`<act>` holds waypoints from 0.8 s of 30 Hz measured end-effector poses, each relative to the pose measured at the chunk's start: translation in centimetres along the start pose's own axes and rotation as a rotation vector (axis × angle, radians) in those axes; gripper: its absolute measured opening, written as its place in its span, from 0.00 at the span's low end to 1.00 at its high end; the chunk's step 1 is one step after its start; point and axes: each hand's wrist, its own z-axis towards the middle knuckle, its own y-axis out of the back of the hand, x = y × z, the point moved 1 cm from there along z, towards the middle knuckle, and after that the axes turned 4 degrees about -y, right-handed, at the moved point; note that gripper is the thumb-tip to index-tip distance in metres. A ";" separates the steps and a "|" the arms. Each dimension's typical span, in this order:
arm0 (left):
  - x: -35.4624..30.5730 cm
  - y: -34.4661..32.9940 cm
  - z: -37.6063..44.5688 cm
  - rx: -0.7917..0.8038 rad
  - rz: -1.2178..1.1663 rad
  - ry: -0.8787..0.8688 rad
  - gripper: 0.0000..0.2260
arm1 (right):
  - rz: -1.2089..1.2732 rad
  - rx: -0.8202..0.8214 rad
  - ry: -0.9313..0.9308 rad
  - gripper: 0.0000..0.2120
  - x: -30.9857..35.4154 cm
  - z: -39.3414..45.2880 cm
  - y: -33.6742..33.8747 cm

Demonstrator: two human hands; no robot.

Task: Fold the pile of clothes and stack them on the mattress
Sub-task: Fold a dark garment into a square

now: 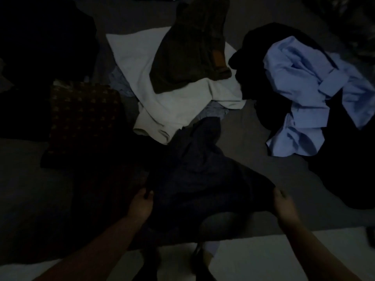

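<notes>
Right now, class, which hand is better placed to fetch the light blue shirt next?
Probably the right hand: the light blue shirt lies on its side, while the left hand sits further off. Both currently grip the dark garment.

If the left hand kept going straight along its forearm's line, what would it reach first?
The left hand already grips the dark garment; pushed onward, it would probably cross that cloth toward the white garment, though dim light leaves depth unclear.

Two bare forearms reach forward from the bottom of the frame in dim light. The left hand (142,203) curls its fingers (146,193) around a fold of a dark garment (203,185); the right hand (284,203), well apart, pinches the same garment's opposite edge, stretching it between them.
</notes>
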 end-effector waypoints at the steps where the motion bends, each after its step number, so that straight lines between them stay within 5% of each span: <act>1: -0.3 -1.2 0.2 0.032 -0.065 0.021 0.12 | -0.018 -0.021 0.023 0.15 -0.2 0.8 1.0; 8: -3.0 -8.7 1.3 0.026 -0.466 0.093 0.21 | -0.070 -0.077 0.087 0.13 -0.7 6.4 7.6; 11: -3.6 -11.6 -1.6 -0.406 -0.565 0.135 0.29 | -0.140 -0.011 0.165 0.13 -0.1 9.0 8.6; 13: -4.3 -14.3 -5.0 -0.662 -0.513 0.149 0.25 | -0.172 0.101 0.219 0.12 0.1 9.5 8.5; 18: -1.9 -24.9 -9.7 -0.354 -0.470 0.208 0.44 | -0.488 0.467 0.235 0.14 -4.5 9.5 5.0; 22: -3.2 -28.6 -10.1 -0.225 -0.277 0.244 0.19 | -0.769 0.408 0.496 0.13 -6.0 9.9 4.0; 24: -4.1 -28.5 -9.9 -0.294 -0.205 0.245 0.17 | -0.683 0.428 0.580 0.14 -5.2 9.2 4.5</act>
